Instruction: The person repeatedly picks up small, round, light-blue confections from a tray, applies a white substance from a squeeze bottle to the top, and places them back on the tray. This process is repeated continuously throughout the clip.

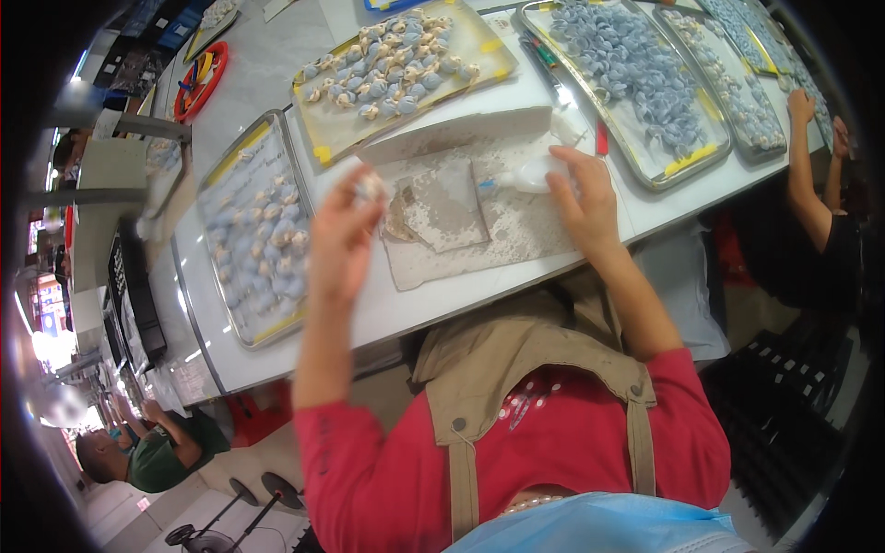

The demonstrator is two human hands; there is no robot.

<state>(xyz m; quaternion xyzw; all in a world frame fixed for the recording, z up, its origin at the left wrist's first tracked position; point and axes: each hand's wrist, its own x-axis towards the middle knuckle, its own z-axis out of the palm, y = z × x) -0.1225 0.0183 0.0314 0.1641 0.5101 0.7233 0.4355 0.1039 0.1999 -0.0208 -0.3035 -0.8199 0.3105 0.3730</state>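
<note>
The left hand [343,235] pinches a small pale shell-like piece [371,187] above the left of the stained board [516,226], probably light and brittle, while the right hand [583,198] grips a slippery-looking white glue bottle [527,175] at its body.

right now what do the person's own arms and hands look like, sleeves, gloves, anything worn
Both arms wear red sleeves pushed up to about the elbow, leaving the forearms bare. The left hand and right hand are bare: no gloves, and no rings, watch or bracelet that I can make out. A tan apron with straps lies over the red top.
</note>
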